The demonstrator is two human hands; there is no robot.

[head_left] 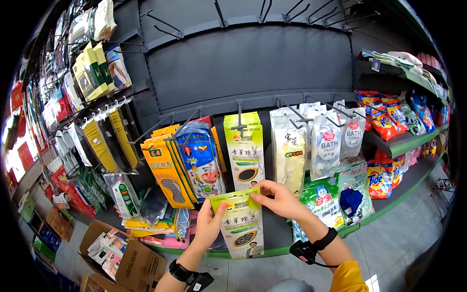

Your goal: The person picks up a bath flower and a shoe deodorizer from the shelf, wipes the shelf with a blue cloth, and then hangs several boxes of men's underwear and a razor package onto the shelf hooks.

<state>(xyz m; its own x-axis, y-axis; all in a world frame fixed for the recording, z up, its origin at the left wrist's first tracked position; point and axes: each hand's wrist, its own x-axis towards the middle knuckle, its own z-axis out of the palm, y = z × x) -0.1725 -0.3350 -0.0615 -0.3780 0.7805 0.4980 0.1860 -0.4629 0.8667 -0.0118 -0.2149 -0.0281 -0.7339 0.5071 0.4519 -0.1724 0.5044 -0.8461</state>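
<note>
A flat insole packet (241, 228) with a lime-green top and a dark oval insole picture is upright in front of me. My left hand (210, 227) pinches its upper left edge between thumb and fingers. At the upper right corner, my right hand (279, 198) grips it with the thumb on the front. Just behind, matching insole packets (245, 160) hang on a metal hook (239, 119). To their left hang orange insole packets (168, 170) and a blue packet (200, 155).
Bath packets (327, 146) and a pale yellow packet (290, 163) hang to the right. Green-white bags (321, 199) and Tide bags (380, 175) sit on shelves. An open cardboard box (138, 263) stands at the lower left. Bare hooks (168, 31) stick out above.
</note>
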